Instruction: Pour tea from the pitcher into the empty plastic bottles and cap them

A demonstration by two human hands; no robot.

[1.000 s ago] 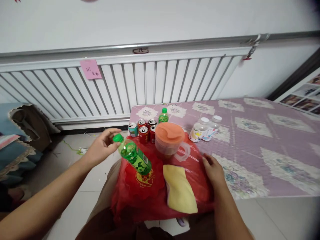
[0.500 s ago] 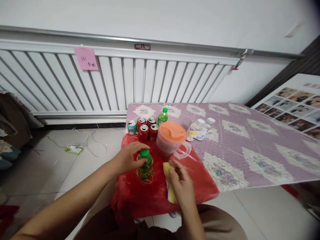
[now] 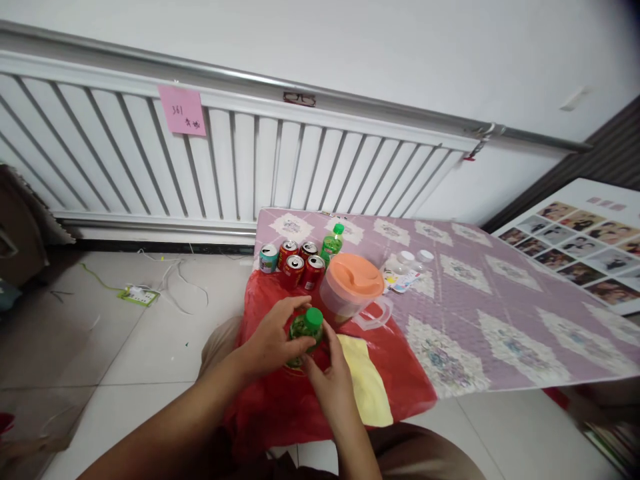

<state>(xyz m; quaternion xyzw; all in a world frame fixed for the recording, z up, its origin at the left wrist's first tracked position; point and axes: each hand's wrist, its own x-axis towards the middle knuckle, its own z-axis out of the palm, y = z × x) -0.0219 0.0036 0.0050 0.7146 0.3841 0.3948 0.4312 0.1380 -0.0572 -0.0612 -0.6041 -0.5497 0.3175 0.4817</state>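
A green plastic bottle [image 3: 313,319] with a green cap stands in front of me on the red plastic sheet [image 3: 270,410]. My left hand [image 3: 280,337] wraps round its left side, thumb across the front. From the right, my right hand [image 3: 327,367] closes on the same bottle, with its thumb low at the front and fingers along the far side. The lower part of the bottle is mostly hidden by my hands. Beside my right hand lies a yellow cloth [image 3: 367,383], flat on the red sheet. A clear pitcher [image 3: 340,297] with an orange lid stands just beyond.
Several opened drink cans [image 3: 294,268] cluster at the back left, beside another green bottle [image 3: 332,243]. Two clear bottles with white caps [image 3: 403,263] stand right of the pitcher. A patterned tablecloth [image 3: 460,280] covers the table, and a white radiator [image 3: 270,167] runs behind it.
My right hand has let go of the yellow cloth, which now lies on the sheet, and has moved left onto the green bottle. My left hand has closed round the bottle. The view has tilted slightly.
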